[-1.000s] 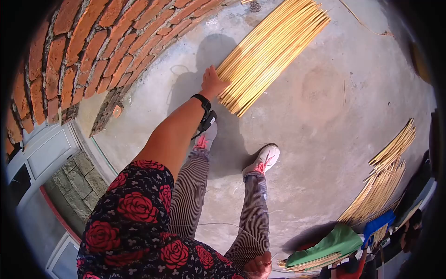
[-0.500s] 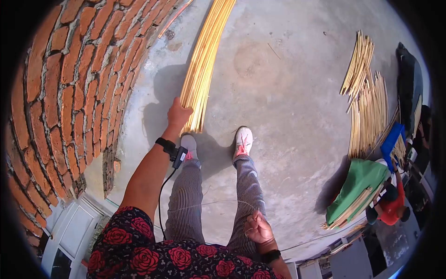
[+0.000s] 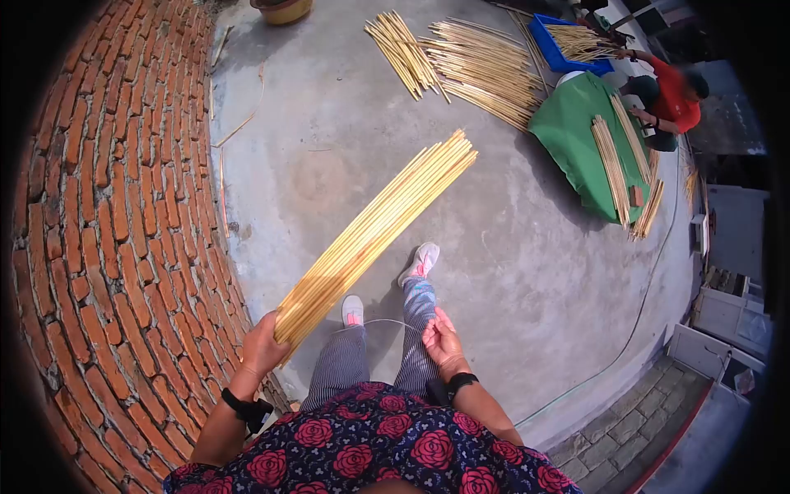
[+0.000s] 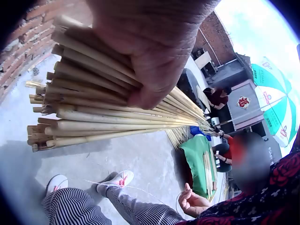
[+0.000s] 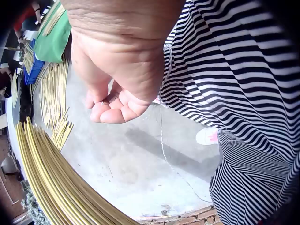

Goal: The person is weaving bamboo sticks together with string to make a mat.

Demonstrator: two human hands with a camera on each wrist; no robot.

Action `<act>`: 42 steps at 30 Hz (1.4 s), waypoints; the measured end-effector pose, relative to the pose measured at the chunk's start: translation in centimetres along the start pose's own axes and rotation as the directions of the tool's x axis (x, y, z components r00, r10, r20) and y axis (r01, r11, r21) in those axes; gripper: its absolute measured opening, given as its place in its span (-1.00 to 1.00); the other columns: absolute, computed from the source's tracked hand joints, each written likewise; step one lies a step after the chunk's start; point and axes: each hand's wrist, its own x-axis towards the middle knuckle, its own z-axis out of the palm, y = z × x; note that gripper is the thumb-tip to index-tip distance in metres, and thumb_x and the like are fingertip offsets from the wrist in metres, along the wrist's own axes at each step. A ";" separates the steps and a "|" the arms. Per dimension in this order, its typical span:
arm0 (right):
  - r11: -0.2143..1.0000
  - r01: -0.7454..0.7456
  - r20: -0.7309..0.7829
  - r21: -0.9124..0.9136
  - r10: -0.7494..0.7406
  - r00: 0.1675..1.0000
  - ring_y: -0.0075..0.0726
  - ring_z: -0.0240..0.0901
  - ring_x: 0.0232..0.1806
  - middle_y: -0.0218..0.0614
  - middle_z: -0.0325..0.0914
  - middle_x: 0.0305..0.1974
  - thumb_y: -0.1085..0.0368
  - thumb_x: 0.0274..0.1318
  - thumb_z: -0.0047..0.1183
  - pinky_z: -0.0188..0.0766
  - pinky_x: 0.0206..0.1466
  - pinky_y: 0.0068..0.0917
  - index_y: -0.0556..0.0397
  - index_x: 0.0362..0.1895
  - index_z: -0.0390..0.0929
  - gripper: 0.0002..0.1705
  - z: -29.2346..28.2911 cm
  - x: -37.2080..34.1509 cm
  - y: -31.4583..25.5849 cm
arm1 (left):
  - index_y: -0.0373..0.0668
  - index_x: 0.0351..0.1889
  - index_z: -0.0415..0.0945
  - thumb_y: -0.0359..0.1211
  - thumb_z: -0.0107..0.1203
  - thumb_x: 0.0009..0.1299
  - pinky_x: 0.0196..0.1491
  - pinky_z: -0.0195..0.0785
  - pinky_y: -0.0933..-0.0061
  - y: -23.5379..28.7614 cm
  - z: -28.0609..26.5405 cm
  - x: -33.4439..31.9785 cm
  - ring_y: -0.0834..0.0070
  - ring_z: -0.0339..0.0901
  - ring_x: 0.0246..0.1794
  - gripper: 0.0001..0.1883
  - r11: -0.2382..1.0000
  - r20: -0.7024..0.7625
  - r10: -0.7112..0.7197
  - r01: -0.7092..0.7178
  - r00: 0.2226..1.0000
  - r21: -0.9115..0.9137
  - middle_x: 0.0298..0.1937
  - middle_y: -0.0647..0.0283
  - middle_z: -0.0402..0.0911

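My left hand [image 3: 262,346] grips a bundle of long pale reed stalks [image 3: 378,235] near its near end. From that hand the bundle slants up and to the right, over the concrete floor. In the left wrist view the thumb lies across the stalks [image 4: 89,116], whose cut ends fan out unevenly. My right hand [image 3: 445,342] is in front of the right leg, apart from the bundle. Its curled fingers pinch a thin pale string [image 5: 162,145], which hangs in a loose curve in the right wrist view. The fingers hide the pinched part.
A brick wall [image 3: 123,247] stands along the left. Loose stalks [image 3: 485,66] lie on the floor ahead, beside a blue crate [image 3: 553,56]. A green cloth [image 3: 572,144] with stalks on it is at right, where a person in red [image 3: 675,95] works. A brown basin [image 3: 284,10] stands far ahead.
My left hand has lifted the bundle from the floor and swung its far end to the right. The head view has turned right, and the right hand has come up in front of the legs.
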 end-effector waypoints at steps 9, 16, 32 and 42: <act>0.956 0.217 -0.285 0.198 -0.156 0.946 -0.26 0.53 -0.17 -0.22 0.53 -0.20 0.43 0.24 -0.15 0.56 -0.08 -0.37 0.13 0.03 0.39 -0.72 -14.7 -4.2 -4.0 | -0.12 0.06 0.35 -0.29 0.24 0.01 -0.10 0.43 0.27 19.6 1.9 -3.4 0.14 0.56 -0.16 -0.41 0.888 0.539 0.426 -0.448 0.726 -0.099 -0.18 0.04 0.57; 0.786 0.430 -0.228 0.444 -0.365 0.903 -0.23 0.40 0.00 -0.24 0.41 -0.01 -0.10 0.27 -0.14 0.43 0.11 -0.27 0.00 0.08 0.39 -0.49 -21.3 -18.5 -16.8 | -0.06 0.08 0.35 -0.23 0.24 0.09 -0.10 0.40 0.30 41.4 11.0 -6.3 0.20 0.57 -0.15 -0.44 0.734 0.788 0.509 -0.654 0.347 -0.185 -0.18 0.10 0.59; 0.445 0.670 -0.208 0.595 -0.719 0.663 -0.15 0.38 0.06 -0.23 0.48 0.01 -0.12 0.22 -0.15 0.30 0.20 -0.13 0.01 0.05 0.43 -0.46 -41.0 -22.2 -49.9 | -0.13 0.08 0.32 -0.28 0.15 0.03 -0.06 0.37 0.26 80.9 33.3 -2.5 0.15 0.54 -0.12 -0.42 0.579 0.840 0.525 -0.781 0.137 -0.235 -0.16 0.03 0.58; 0.178 0.872 -0.522 0.456 -0.740 0.424 -0.17 0.28 0.21 -0.14 0.35 0.18 0.22 0.23 -0.02 0.25 0.29 -0.22 0.14 0.23 0.25 -0.47 -49.3 -26.1 -74.0 | -0.22 0.03 0.31 -0.26 0.17 0.00 -0.08 0.36 0.20 108.9 47.8 2.3 0.04 0.53 -0.14 -0.41 0.470 0.815 0.573 -0.847 0.079 -0.248 -0.20 -0.07 0.56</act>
